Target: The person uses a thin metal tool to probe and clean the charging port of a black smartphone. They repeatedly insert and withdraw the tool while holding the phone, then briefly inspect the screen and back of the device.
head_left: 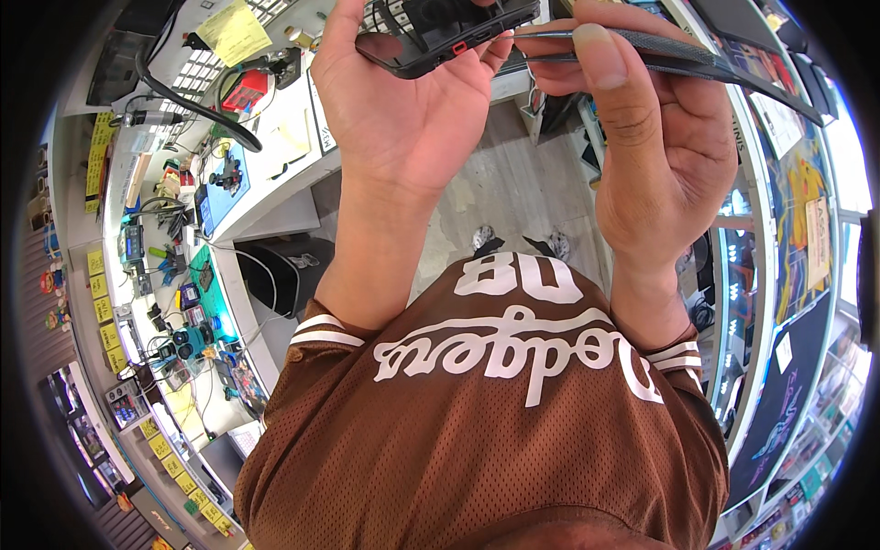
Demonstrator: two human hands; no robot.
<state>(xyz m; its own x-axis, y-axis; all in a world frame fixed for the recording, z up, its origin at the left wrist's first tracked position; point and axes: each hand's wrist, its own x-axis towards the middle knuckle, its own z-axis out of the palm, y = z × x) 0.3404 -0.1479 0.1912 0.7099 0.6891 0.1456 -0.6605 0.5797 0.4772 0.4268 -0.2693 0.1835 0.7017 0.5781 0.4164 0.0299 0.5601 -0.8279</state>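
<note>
Near the top edge my left hand (403, 115) is closed around a black smartphone (431, 60), palm up beneath it. A small red part sits on the phone's side edge, and its glossy face mirrors the surroundings. The phone's far end is cut off by the picture. My right hand (655, 147) pinches a pair of dark tweezers (678, 60) between thumb and fingers. Its two tips point left toward the phone's right end and stand slightly apart. Whether they touch the phone I cannot tell.
On the left runs a white workbench (293, 179) with a blue mat (223, 197), a teal mat (209, 280), a microscope (188, 344), cables and small tools. A thick black cable (197, 110) arches over it. A glass display case (733, 321) lines the right, with grey floor (504, 183) between.
</note>
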